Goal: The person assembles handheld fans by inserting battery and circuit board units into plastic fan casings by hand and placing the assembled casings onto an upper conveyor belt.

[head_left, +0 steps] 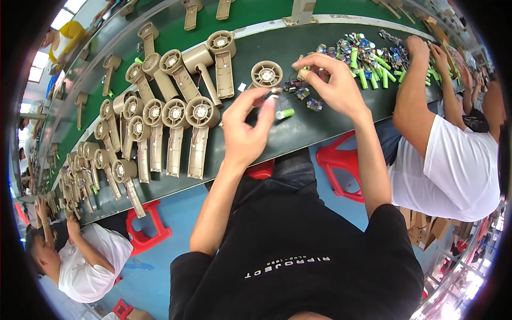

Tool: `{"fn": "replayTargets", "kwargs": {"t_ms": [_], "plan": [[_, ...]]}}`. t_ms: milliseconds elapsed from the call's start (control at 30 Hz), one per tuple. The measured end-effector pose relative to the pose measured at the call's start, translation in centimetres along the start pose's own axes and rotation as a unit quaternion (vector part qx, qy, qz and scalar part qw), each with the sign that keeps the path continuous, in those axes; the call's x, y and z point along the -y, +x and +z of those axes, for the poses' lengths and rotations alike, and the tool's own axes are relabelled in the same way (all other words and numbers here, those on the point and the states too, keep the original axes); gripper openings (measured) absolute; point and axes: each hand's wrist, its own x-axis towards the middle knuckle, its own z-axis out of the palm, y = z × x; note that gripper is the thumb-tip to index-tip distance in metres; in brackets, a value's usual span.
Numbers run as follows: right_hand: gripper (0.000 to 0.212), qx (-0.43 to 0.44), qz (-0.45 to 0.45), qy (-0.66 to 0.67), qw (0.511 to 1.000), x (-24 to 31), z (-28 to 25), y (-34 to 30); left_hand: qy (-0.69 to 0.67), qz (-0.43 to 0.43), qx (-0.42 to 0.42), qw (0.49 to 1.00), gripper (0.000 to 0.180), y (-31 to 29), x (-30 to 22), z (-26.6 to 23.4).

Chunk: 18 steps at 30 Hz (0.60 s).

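Observation:
My left hand (246, 125) pinches a small circuit board (275, 92) between thumb and fingertips, much of it covered by them. Just below the thumb shows a green battery cell (286, 113); whether it is wired to that board I cannot tell. My right hand (335, 82) is closed at the fingertips, and what it may grip there is too small to make out. Between and beyond my hands lies a tan handheld-fan housing (266, 74), its round head facing up. Loose circuit boards (314, 105) with wires rest under my right hand.
Several tan fan housings (200, 114) stand in rows on the dark green belt (234, 149) to my left. At the right is a heap of green cells and boards (368, 58). A co-worker (448, 160) reaches in there; another person (88, 256) sits at far left. Red stools (341, 165) stand below.

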Motion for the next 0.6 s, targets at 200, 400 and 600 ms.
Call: {"fn": "replayTargets", "kwargs": {"t_ms": [200,400,600], "plan": [[0.016,-0.065,0.023,0.108,0.992,1.6,4.6,-2.9,-0.233,-0.102,-0.059,0.965,0.016,-0.1,-2.6,-4.4],[0.019,-0.016,-0.012,0.139,0.990,2.9,7.7,-3.2,0.045,-0.146,-0.036,0.988,0.023,-0.9,-2.8,-5.5],[0.026,-0.034,-0.007,0.145,0.989,1.1,8.6,-3.4,0.394,-0.012,0.071,0.916,0.017,-0.1,-2.6,-2.9]]}}
